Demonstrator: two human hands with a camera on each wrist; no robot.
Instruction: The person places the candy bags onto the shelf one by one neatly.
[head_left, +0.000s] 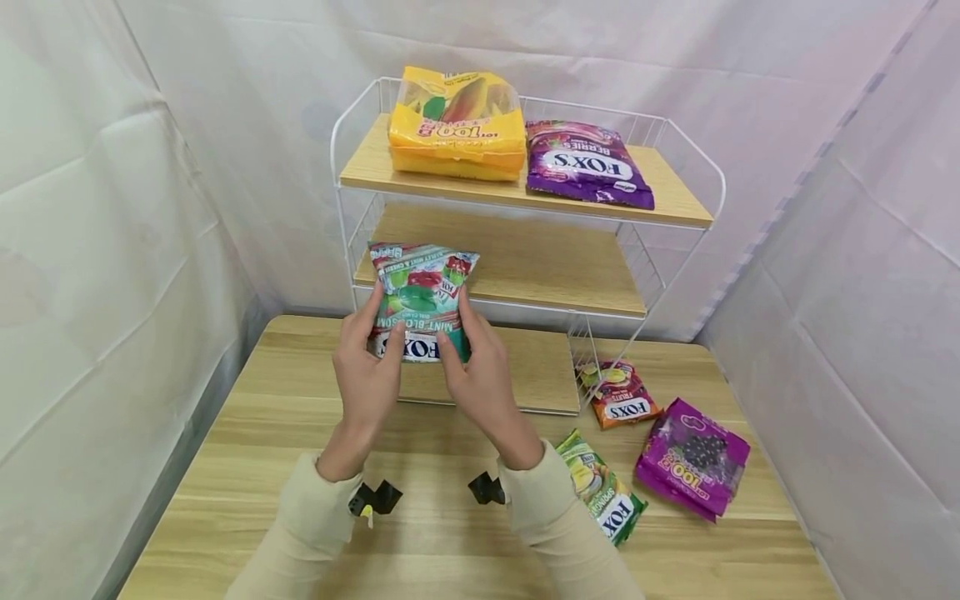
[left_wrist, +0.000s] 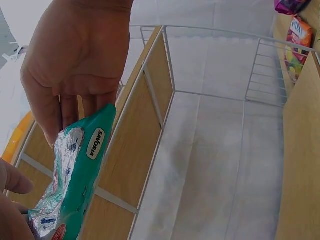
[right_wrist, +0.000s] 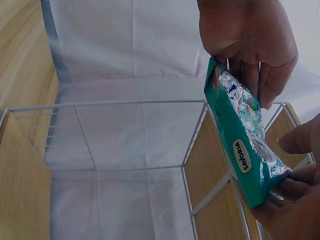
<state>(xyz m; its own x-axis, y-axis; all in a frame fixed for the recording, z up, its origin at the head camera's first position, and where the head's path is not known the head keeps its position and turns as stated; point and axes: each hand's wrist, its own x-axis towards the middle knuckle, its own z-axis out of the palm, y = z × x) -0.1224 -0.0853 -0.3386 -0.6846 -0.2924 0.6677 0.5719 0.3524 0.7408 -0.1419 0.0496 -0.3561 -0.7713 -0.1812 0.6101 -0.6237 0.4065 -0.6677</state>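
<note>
Between both hands is a teal and red candy bag marked Fox's Mint Blossom. My left hand grips its left side, thumb on the front. The right hand grips the opposite side in the same way. In the head view the bag overlaps the left ends of the middle shelf and the bottom board. Both wrist views show the bag's teal edge with a Savoria label, and fingers at its two ends.
The top shelf of the white wire rack bears a yellow candy bag and a purple Berries bag. Right of the rack on the table lie an orange-red Fruits bag, a green bag and a purple grape bag.
</note>
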